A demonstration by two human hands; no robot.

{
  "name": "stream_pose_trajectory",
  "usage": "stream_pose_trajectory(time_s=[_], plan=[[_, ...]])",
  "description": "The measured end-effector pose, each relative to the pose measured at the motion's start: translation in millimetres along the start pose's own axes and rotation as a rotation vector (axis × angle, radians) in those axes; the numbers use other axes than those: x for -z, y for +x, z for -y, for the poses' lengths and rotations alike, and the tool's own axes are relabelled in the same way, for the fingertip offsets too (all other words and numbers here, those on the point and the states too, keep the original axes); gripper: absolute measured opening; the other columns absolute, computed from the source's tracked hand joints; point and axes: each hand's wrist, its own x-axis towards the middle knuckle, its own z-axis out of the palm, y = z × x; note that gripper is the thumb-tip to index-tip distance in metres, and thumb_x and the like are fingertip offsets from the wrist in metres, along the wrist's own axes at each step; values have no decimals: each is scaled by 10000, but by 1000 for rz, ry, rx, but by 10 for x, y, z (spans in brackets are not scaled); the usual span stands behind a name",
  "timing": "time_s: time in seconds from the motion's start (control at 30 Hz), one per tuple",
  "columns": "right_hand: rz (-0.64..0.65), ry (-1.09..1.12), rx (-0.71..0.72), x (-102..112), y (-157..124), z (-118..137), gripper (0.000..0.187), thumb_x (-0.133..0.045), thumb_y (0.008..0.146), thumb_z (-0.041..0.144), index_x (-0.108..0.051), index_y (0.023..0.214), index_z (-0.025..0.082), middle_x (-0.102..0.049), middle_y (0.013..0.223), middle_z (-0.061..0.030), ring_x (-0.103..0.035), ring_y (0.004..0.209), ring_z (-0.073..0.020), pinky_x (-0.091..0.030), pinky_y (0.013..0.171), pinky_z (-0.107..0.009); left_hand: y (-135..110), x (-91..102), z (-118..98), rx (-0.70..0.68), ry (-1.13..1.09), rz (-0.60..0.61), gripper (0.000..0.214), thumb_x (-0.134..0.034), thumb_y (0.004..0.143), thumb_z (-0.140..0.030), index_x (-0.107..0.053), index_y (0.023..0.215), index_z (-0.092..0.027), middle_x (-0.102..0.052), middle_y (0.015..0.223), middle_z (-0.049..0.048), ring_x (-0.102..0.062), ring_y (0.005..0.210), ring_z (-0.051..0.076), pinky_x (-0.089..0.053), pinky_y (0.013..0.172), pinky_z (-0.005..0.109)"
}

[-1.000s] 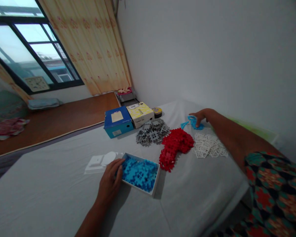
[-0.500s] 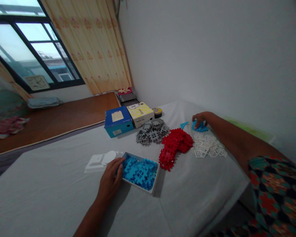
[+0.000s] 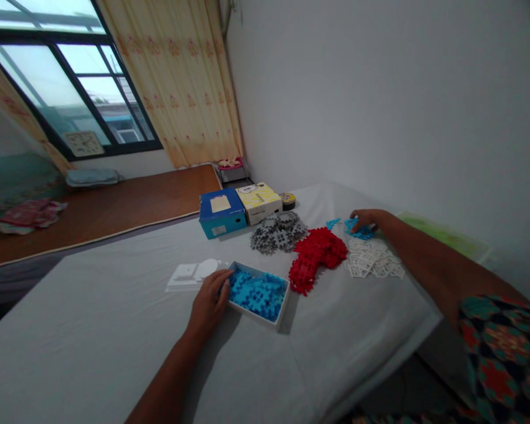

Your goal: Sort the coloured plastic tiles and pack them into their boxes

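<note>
Near far right edge of grey-sheeted bed [image 3: 115, 341], right hand [image 3: 365, 219] has gone from flat to curled, fingers pinched on loose blue plastic puzzle pieces [image 3: 361, 234], i.e. now gathered; left hand [image 3: 209, 300] fingers still grip white cardboard box [image 3: 265, 318] rim.

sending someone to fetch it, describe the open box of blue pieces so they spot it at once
On the grey-sheeted bed, find the red pile. Just nearer lies a shallow white box, the left hand on its end. Unlike the closed blue box and yellow box behind, it is open and full of blue pieces.
</note>
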Motion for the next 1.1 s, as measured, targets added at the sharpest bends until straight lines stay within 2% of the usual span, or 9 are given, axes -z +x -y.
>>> stream_pose_trajectory(time_s=[0.13,0.33,0.47,0.6,0.77,0.87,0.93,1.03,1.1], plan=[[58,-57,-73,3,-93,80,905,-906,534,320,-560,1346,119,-532,1341,-293,-598,1046,-433,-537,680,-449,9,-5,13,-8,10,3,405,-402,940,-412,-687,1147,-211,-670,1178,99,-605,1136,242,-481,1022,442],[1,87,-44,-73,-121,11,965,-882,553,327,-466,1413,191,-481,1412,-226,-589,1087,-386,-553,681,-407,12,-20,51,-26,20,20,416,-391,949,-407,-681,1158,-194,-662,1187,107,-591,1153,240,-465,1036,431],[-88,85,23,-137,-120,-55,884,-838,604,242,-465,1400,148,-544,1343,-211,-591,1125,-339,-547,786,-356,9,-20,44,-19,27,17,417,-392,947,-405,-674,1173,-198,-658,1196,104,-588,1155,241,-462,1040,430],[-190,30,47,-174,-168,-55,781,-834,596,250,-542,1311,139,-635,1221,-179,-636,1041,-306,-538,765,-327,14,-26,47,-19,16,15,417,-390,945,-412,-678,1163,-203,-660,1185,98,-591,1148,244,-460,1043,441],[-324,-8,67,-67,-249,23,673,-791,614,233,-573,1247,166,-678,1153,-132,-637,1047,-310,-516,817,-361,21,-56,80,-39,5,16,414,-388,949,-398,-677,1160,-191,-658,1195,104,-585,1157,247,-450,1055,444],[-482,98,172,33,-371,311,494,-737,681,283,-611,1146,171,-689,1126,-127,-648,1015,-296,-519,819,-384,14,-72,65,-57,7,-1,403,-383,954,-381,-677,1158,-196,-666,1172,101,-592,1141,246,-460,1042,446],[-473,322,362,11,-560,677,411,-743,683,344,-637,1040,169,-713,1041,-106,-676,888,-250,-541,761,-365,8,-81,44,-72,3,-4,399,-379,957,-369,-674,1164,-199,-667,1163,100,-594,1130,244,-471,1029,442],[-172,638,669,-232,-1054,1376,470,-767,668,441,-645,1034,171,-726,916,-65,-668,733,-190,-559,675,-332,1,-90,17,-74,-2,-3,392,-376,964,-354,-661,1190,-207,-659,1176,96,-588,1135,235,-473,1026,430],[59,653,814,-490,-1445,1823,479,-769,684,444,-661,1059,166,-726,905,-57,-673,750,-189,-562,690,-323,-6,-90,2,-69,-1,-3,398,-369,971,-355,-648,1215,-208,-649,1191,97,-579,1150,231,-464,1037,424]])
